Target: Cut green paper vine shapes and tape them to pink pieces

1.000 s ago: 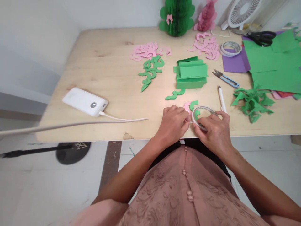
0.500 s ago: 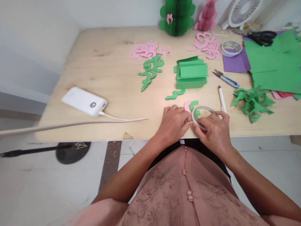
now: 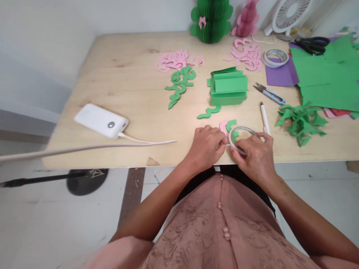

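Observation:
My right hand (image 3: 254, 153) grips a roll of white tape (image 3: 230, 137) near the table's front edge. To its left, my left hand (image 3: 207, 144) is closed, its thumb and forefinger pinching the tape's free end beside the roll. A short white strip (image 3: 227, 145) spans the gap between the hands. Just behind them lie a pink curved paper piece (image 3: 223, 127) and a green curved piece (image 3: 231, 124), partly seen through the roll. A folded green paper block (image 3: 228, 87) stands farther back, with a wavy green strip (image 3: 209, 112) in front of it.
On the wooden table (image 3: 126, 82) are a white power bank (image 3: 99, 120) with cable, pink cutouts (image 3: 174, 60), green cutouts (image 3: 179, 84), snips (image 3: 269, 93), a white pen (image 3: 265, 118), green scraps (image 3: 301, 121), another tape roll (image 3: 276, 58), black scissors (image 3: 312, 45) and green sheets (image 3: 328, 78).

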A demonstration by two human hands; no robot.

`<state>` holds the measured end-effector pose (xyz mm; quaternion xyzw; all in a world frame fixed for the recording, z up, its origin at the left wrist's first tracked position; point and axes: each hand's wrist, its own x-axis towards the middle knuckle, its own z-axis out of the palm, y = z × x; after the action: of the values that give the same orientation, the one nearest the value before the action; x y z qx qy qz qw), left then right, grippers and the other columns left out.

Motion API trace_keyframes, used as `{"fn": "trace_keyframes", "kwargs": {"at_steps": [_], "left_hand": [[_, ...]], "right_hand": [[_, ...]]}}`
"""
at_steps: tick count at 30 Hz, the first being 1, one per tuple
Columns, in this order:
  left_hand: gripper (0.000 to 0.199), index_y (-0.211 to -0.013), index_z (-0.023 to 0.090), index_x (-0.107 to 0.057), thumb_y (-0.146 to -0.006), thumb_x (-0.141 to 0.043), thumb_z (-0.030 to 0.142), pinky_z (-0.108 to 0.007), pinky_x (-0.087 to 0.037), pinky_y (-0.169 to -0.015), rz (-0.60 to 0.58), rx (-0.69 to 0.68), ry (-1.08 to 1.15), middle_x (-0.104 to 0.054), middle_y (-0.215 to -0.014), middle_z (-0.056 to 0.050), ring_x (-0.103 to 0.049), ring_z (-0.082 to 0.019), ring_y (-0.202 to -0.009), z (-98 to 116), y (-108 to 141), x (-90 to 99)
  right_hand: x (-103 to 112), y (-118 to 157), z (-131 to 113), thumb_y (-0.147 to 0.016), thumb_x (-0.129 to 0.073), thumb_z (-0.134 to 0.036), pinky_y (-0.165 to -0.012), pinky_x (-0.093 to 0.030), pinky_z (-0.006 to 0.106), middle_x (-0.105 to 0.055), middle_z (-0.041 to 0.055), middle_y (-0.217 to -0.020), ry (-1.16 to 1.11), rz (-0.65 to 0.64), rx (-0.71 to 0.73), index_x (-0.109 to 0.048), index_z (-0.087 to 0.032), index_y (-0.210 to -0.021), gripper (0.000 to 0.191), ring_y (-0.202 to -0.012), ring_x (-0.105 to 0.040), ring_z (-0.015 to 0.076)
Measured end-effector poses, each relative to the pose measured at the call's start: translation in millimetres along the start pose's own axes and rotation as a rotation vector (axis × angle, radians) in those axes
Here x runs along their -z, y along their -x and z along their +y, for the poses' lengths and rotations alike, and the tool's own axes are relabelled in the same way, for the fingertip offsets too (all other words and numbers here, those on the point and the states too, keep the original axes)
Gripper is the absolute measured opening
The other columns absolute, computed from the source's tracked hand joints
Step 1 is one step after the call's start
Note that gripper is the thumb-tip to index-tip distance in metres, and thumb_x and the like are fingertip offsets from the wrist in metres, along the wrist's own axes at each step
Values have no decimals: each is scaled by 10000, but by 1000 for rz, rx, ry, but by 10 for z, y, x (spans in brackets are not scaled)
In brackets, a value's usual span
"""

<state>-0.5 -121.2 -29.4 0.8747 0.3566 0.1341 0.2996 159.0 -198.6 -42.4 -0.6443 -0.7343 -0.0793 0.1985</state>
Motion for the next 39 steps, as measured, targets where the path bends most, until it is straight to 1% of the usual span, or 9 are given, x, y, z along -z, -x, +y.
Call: {"fn": "trace_keyframes", "kwargs": {"at_steps": [3, 7, 19, 31, 39], "left_hand": [[95, -789, 203, -620, -808, -535, 164, -371, -360, -835, -10, 12, 16, -684, -896, -16, -548, -194, -897, 4, -2, 11], [44, -769, 206, -614, -802, -585, 214, -376, -356, -856, 3, 16, 36, -687, -884, -6, -555, -194, -902, 13, -5, 1], [71, -739, 203, -602, -806, -582, 194, -368, -363, -858, 52, 34, 61, -698, -852, -3, -571, -191, -893, 37, 0, -36], [75, -728, 204, -599, -789, -581, 164, -384, -356, -897, 94, 44, 94, -687, -788, 6, -581, -187, -876, 83, 11, -58], [68, -737, 206, -606, -801, -596, 185, -378, -361, -897, 107, 62, 116, -699, -803, 19, -589, -180, -878, 117, 21, -49]], "right_hand": [[-6, 3, 2, -849, -562, -288, -859, -332, 398, -553, -11, -520, -6, 3, -4, -588, -191, -603, 265, -607, -539, 169], [-8, 7, 2, -840, -561, -274, -873, -330, 397, -571, -6, -541, -6, 1, -5, -583, -191, -603, 252, -612, -546, 168], [-5, 5, -1, -840, -556, -281, -873, -326, 410, -568, -3, -537, -39, -18, -30, -587, -192, -602, 256, -611, -546, 175], [-26, 8, 6, -823, -571, -277, -882, -339, 397, -535, -22, -503, -49, 34, -31, -540, -198, -569, 269, -591, -547, 162], [-13, -8, -14, -809, -585, -263, -878, -345, 389, -522, -27, -483, -74, 76, -47, -531, -196, -553, 269, -572, -539, 153]]}}
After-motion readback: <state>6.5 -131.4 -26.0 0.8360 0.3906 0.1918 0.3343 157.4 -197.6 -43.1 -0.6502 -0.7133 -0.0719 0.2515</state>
